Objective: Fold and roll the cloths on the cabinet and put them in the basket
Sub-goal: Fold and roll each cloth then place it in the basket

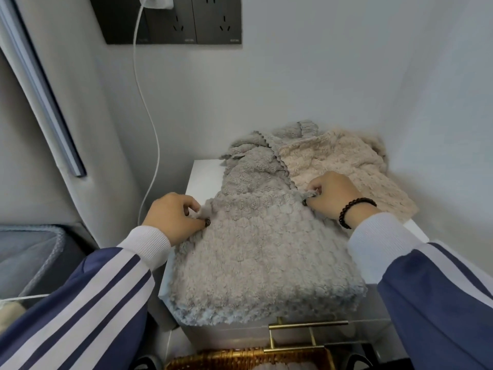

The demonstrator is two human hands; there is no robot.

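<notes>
The wicker basket [240, 360] is cut off by the bottom edge, so only its rim shows (what lies inside is perhaps a grey cloth). The grey cloth [256, 257] hides most of the cabinet [202, 177] top, and the top edge crops the charger [156, 1].

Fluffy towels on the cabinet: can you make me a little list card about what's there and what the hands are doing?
front cloth: grey cloth spread on the white cabinet
left hand: left hand pinches its far left corner
right hand: right hand pinches its far right corner
other cloths: beige cloth and another grey cloth behind, unfolded
basket: wicker basket below the cabinet front
wall: white cable hanging from a socket
</notes>
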